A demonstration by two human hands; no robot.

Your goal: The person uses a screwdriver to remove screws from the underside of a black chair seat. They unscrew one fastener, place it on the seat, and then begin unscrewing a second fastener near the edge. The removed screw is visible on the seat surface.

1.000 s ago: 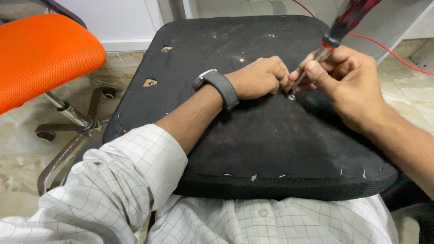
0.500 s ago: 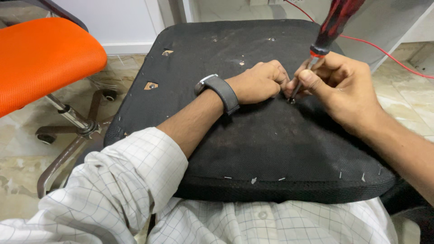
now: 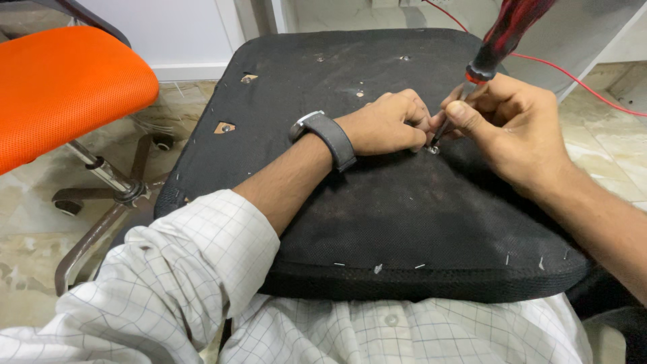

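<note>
Screwdriver (image 3: 502, 37) with a dark red translucent handle and a black collar slants down from the upper right, its thin metal shaft running between the fingers of the right hand (image 3: 515, 131) to a small silver screw (image 3: 433, 149) set in the black seat underside (image 3: 404, 216). The right hand is closed around the shaft low down, thumb and fingertips pinching it just above the tip, while the handle stands free above the knuckles. The left hand (image 3: 387, 125) lies curled into a loose fist on the fabric just beside the screw, its fingertips close against the tip; whether they actually grip the screw cannot be told. A grey wristwatch (image 3: 323, 138) sits on the left wrist, and a white checked sleeve (image 3: 182, 269) covers the forearm behind it.

No packages, labels or signs show. The black seat underside rests across the person's lap, covered in coarse dusty cloth, with small staples along its near edge and several other screw holes and torn patches toward the far side. An orange office chair (image 3: 67, 87) stands at the left on a brown wheeled base over a pale marbled tile floor (image 3: 27, 249). A red cable (image 3: 573, 71) trails across the floor at the upper right, near a white wall.
</note>
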